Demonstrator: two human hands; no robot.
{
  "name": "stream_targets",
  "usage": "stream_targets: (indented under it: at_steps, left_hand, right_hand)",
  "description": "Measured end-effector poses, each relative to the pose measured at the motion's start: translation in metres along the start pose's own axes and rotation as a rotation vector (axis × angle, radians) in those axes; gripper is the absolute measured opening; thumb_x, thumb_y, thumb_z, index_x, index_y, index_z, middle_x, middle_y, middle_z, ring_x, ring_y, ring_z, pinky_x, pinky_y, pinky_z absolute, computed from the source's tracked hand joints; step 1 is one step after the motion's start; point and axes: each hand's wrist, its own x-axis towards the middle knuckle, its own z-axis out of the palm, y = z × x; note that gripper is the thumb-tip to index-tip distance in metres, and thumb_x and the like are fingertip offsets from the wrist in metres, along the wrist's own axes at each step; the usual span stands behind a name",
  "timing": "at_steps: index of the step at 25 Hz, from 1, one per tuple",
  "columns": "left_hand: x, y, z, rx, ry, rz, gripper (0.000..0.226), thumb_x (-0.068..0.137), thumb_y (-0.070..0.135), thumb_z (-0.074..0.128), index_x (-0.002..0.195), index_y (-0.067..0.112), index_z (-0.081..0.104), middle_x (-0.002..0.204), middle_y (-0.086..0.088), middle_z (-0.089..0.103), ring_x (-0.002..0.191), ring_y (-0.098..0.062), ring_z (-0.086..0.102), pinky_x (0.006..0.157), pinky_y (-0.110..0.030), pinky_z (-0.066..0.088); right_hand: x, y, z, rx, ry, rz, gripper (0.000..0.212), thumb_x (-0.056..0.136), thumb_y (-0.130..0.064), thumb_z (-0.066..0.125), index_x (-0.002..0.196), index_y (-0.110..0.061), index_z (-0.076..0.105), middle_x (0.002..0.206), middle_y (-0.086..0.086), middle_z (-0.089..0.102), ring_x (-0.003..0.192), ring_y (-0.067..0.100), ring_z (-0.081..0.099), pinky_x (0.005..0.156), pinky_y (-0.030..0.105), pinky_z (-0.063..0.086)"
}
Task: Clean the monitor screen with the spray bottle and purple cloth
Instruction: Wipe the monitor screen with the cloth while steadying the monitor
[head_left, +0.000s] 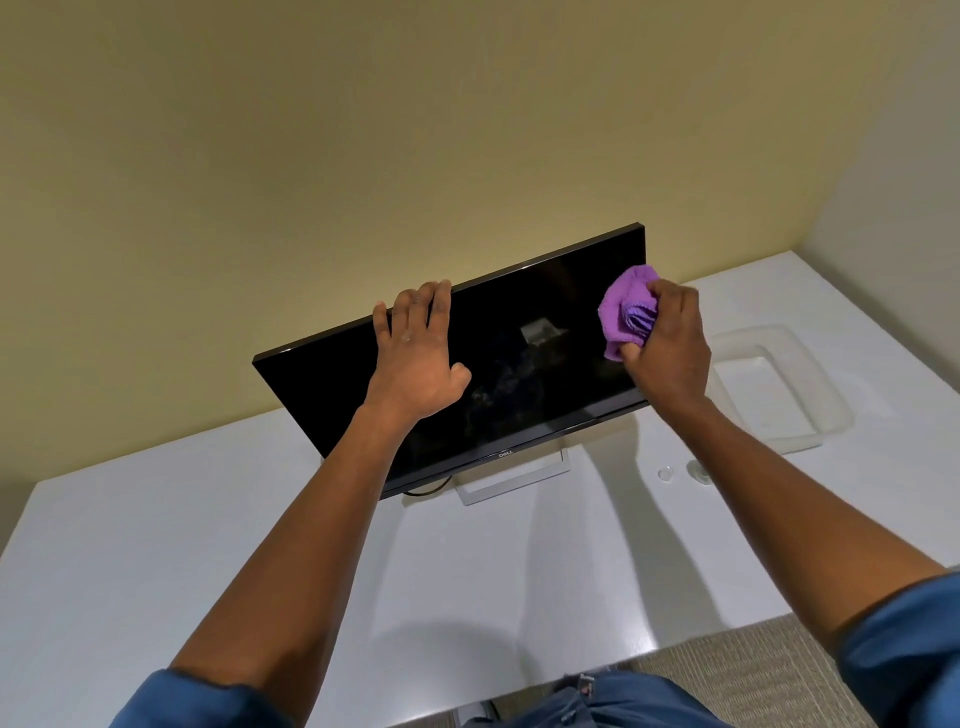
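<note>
A black monitor (524, 364) stands tilted on a white table (208, 545), its dark screen showing faint smears near the middle. My left hand (415, 358) lies on the screen with its fingers hooked over the top edge, left of centre. My right hand (670, 343) grips a bunched purple cloth (628, 312) and presses it against the screen's right side near the upper right corner. No spray bottle is in view.
A clear plastic tray (810, 395) sits on the table to the right of the monitor. Two small clear round objects (666, 474) lie in front of it. The monitor's white stand (511, 480) and a black cable show below the screen. A beige wall rises behind.
</note>
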Motion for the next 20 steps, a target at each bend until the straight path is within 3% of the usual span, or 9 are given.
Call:
stream_targets:
  at_steps: [7, 11, 14, 16, 20]
  left_hand:
    - [-0.002, 0.002, -0.002, -0.005, -0.016, -0.008, 0.100, 0.074, 0.034, 0.059, 0.155, 0.018, 0.002, 0.159, -0.010, 0.013, 0.148, -0.033, 0.008, 0.120, -0.059, 0.001]
    - [-0.002, -0.001, -0.003, -0.018, -0.023, -0.014, 0.093, 0.079, 0.029, 0.053, 0.156, 0.018, 0.002, 0.162, -0.009, 0.011, 0.149, -0.032, 0.007, 0.120, -0.058, 0.002]
    - [-0.001, -0.004, -0.004, -0.067, 0.028, -0.006, 0.073, 0.091, 0.026, 0.041, 0.156, 0.015, 0.009, 0.162, -0.007, 0.016, 0.149, -0.028, 0.011, 0.121, -0.056, 0.005]
    - [0.000, -0.007, -0.005, -0.145, 0.041, -0.018, 0.063, 0.098, 0.030, 0.033, 0.157, 0.018, 0.013, 0.163, -0.005, 0.018, 0.150, -0.024, 0.012, 0.121, -0.053, 0.003]
    - [-0.001, -0.012, -0.009, -0.245, -0.004, -0.021, 0.059, 0.100, 0.039, 0.017, 0.157, 0.023, 0.012, 0.165, -0.002, 0.016, 0.152, -0.019, 0.008, 0.121, -0.045, -0.003]
  right_hand:
    - [-0.073, 0.038, 0.035, 0.106, -0.195, 0.383, 0.082, 0.071, -0.014, 0.085, 0.136, -0.011, 0.036, 0.129, 0.016, 0.045, 0.111, 0.041, 0.058, 0.088, 0.047, 0.055]
    - [-0.072, 0.002, 0.047, 0.270, -0.078, 0.450, 0.078, 0.073, -0.015, 0.084, 0.136, -0.011, 0.038, 0.132, 0.014, 0.045, 0.115, 0.037, 0.058, 0.087, 0.039, 0.054]
    - [-0.069, -0.061, 0.060, 0.306, -0.024, 0.290, 0.079, 0.069, -0.018, 0.089, 0.132, -0.018, 0.041, 0.130, 0.008, 0.044, 0.104, 0.025, 0.062, 0.074, 0.033, 0.060]
    - [-0.076, -0.108, 0.075, 0.233, -0.082, 0.101, 0.079, 0.069, -0.017, 0.088, 0.133, -0.023, 0.041, 0.129, 0.006, 0.044, 0.097, 0.018, 0.061, 0.067, 0.028, 0.061]
    - [-0.120, -0.150, 0.102, -0.036, -0.250, -0.373, 0.076, 0.068, -0.015, 0.086, 0.134, -0.019, 0.048, 0.121, 0.012, 0.054, 0.094, 0.023, 0.056, 0.063, 0.032, 0.058]
